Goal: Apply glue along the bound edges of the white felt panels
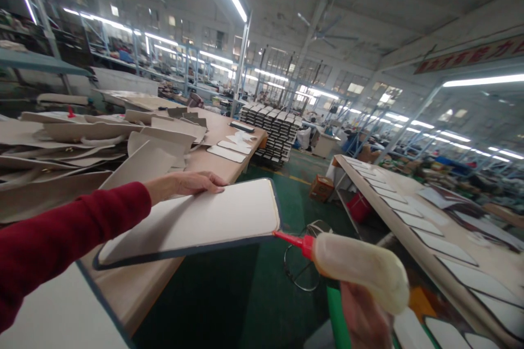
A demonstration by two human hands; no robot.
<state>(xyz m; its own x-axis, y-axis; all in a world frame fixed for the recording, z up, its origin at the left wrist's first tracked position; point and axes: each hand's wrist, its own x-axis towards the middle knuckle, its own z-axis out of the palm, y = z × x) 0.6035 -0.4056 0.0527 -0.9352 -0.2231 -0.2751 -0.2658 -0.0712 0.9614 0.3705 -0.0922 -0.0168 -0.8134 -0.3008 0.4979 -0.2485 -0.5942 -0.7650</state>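
Left hand [195,182] gripping white panel [204,215] at ten o'clock, over table edge [155,283]. Right hand [364,311], five o'clock, clutching glue bottle [360,264], red nozzle [292,240] meeting panel's corner. Squeezing too hard could be flooding the rim; one-handed hold could be letting panel tip.

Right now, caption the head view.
Left hand steadies a dark-edged white panel; right hand holds a red-tipped bottle.
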